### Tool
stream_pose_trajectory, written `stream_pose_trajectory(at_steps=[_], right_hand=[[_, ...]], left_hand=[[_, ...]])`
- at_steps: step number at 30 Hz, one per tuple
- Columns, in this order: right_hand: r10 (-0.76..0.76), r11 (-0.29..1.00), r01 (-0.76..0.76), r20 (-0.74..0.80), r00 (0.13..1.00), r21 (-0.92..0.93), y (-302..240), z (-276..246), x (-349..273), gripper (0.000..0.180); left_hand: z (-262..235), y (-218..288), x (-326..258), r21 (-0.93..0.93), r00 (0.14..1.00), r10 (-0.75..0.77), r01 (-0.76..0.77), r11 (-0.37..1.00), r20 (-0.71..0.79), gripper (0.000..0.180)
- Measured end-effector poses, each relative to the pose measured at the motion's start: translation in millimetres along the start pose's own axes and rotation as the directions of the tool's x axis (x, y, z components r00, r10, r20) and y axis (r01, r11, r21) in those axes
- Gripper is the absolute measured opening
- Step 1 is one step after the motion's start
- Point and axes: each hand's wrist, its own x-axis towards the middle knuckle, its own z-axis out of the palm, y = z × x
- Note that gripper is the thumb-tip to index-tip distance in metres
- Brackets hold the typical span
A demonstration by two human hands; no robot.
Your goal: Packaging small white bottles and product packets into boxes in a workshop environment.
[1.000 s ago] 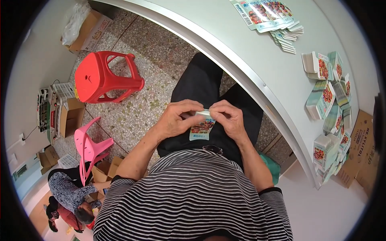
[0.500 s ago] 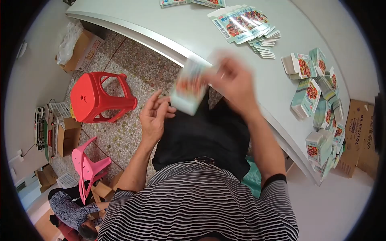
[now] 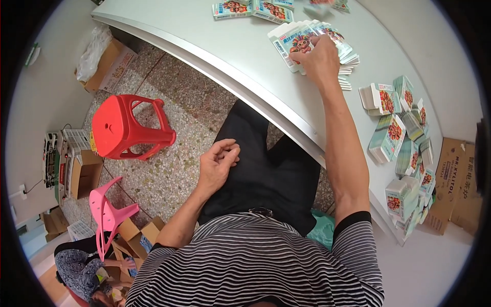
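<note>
On the white table, a fanned pile of flat folded cartons (image 3: 283, 45) lies in front of me, pale green and white with a red cartoon figure. Reaching onto this pile, my right hand (image 3: 323, 60) has its thumb and fingers closing on a top carton. Below the table edge, over my dark trousers, my left hand (image 3: 217, 166) is loosely curled with nothing visible in it. A blurred carton (image 3: 319, 7) shows at the top edge of the view, beyond the pile.
Stacks of cartons (image 3: 389, 137) stand along the table's right side. Other cartons (image 3: 273, 11) lie at the far edge. A red stool (image 3: 110, 128) and pink chair (image 3: 110, 212) are on the left floor. Another person (image 3: 76, 266) sits by open boxes at lower left.
The carton that was between my hands has left them. My right hand has moved up and right onto the fanned pile. My left hand has drawn down and right, fingers more curled.
</note>
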Motion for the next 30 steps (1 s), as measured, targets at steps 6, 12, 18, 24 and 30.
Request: stream_pose_trajectory(at_steps=[6,12,18,24,30], right_hand=[[0.049,0.659,-0.192,0.214,0.976,0.727,-29,-30,-56,0.028],[-0.336,-0.142,-0.765,0.696,0.634,0.628,-37,-11,-190,0.019],[-0.483,-0.364,-0.857,0.712,0.509,0.366,-26,-18,-226,0.032],[-0.561,-0.449,-0.862,0.676,0.478,0.237,-19,5,-270,0.041],[-0.589,-0.48,-0.81,0.56,0.583,0.337,-32,10,-284,0.08]], left_hand=[[-4,30,19,-0.236,0.993,0.112,-0.12,0.964,-0.049,0.066],[17,77,38,-0.528,0.853,0.257,0.026,0.849,0.455,0.128],[7,60,36,-0.558,0.693,0.038,0.546,0.625,0.72,0.088],[26,27,37,-0.54,0.613,0.281,0.289,0.79,0.738,0.095],[30,6,32,-0.633,0.561,0.391,0.339,0.696,0.73,0.088]])
